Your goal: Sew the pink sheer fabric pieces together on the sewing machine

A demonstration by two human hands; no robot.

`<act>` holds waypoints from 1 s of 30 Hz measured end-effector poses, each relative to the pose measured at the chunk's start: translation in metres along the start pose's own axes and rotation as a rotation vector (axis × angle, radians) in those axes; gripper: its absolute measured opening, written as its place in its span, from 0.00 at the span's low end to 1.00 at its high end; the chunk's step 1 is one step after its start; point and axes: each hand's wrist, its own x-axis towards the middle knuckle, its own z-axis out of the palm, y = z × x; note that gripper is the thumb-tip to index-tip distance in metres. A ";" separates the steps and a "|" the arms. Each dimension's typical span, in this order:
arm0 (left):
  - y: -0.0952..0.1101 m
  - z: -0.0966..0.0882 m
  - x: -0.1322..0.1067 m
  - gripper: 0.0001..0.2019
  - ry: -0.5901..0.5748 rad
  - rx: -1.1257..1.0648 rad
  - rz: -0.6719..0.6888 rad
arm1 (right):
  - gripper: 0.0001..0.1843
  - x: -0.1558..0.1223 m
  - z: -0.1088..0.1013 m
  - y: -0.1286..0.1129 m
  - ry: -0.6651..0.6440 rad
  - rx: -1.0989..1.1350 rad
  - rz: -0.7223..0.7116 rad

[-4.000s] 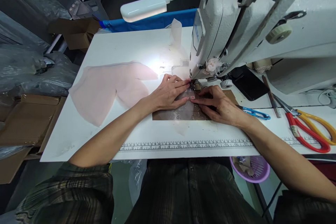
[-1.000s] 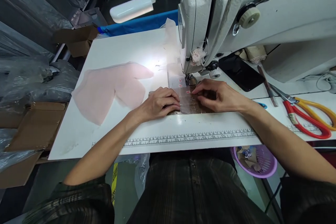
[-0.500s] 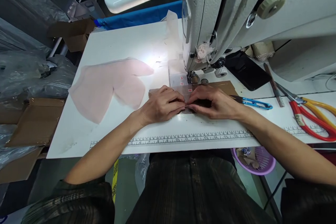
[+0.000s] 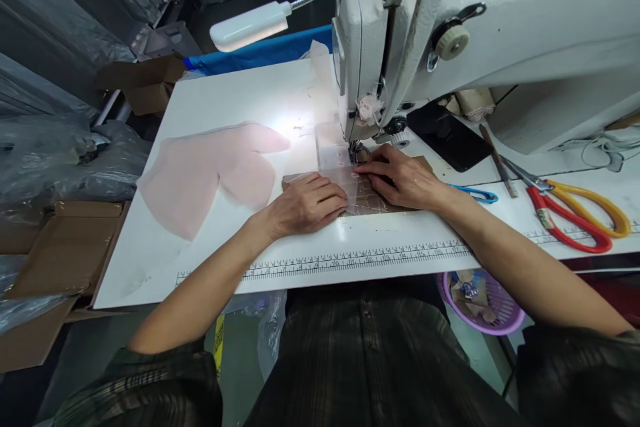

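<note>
A strip of sheer pale fabric [image 4: 327,159] with small pinkish marks lies under the presser foot [image 4: 356,152] of a white sewing machine [image 4: 367,33]. My left hand [image 4: 313,203] rests on the fabric's near left part, its fingers lying low and close together. To the right, my right hand [image 4: 400,177] has its fingertips brought together at the fabric's edge, just in front of the foot. Beneath both hands is a brown plate [image 4: 383,200], partly covered by them. A pink sheer cut piece [image 4: 200,170] lies flat to the left.
Right of my right hand are blue thread snips [image 4: 475,193], a dark phone [image 4: 450,135], a thin tool [image 4: 499,163] and red-and-yellow-handled scissors [image 4: 575,213]. A printed ruler [image 4: 310,265] runs along the table's front. A lamp [image 4: 250,25] hangs behind; a purple basket [image 4: 505,310] stands below.
My right hand has moved away from the left fingertips, up toward the presser foot. The left hand has flattened on the fabric. The camera view has shifted, showing more of the machine.
</note>
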 end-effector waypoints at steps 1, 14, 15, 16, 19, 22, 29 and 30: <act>0.000 0.000 0.000 0.04 -0.012 0.007 0.008 | 0.19 0.000 0.000 0.000 -0.001 0.006 0.005; 0.003 -0.003 0.002 0.03 0.028 0.075 0.029 | 0.19 0.001 -0.006 -0.004 0.007 0.018 0.042; 0.003 -0.002 0.003 0.03 0.028 0.069 0.031 | 0.19 0.001 -0.006 -0.003 0.001 0.017 0.029; 0.002 -0.002 0.003 0.03 0.030 0.062 0.033 | 0.20 0.001 -0.006 -0.002 -0.007 0.020 0.008; 0.002 -0.001 0.002 0.02 0.049 0.039 0.036 | 0.21 0.001 -0.004 0.001 -0.023 0.032 -0.070; 0.002 0.001 0.001 0.03 0.051 0.023 0.025 | 0.20 0.001 -0.003 0.002 -0.012 0.038 -0.105; 0.002 -0.001 0.001 0.05 0.021 0.042 0.046 | 0.20 0.000 -0.001 0.001 0.013 0.037 -0.110; 0.002 -0.001 0.002 0.05 0.024 0.053 0.054 | 0.20 0.000 -0.001 0.001 0.016 0.036 -0.114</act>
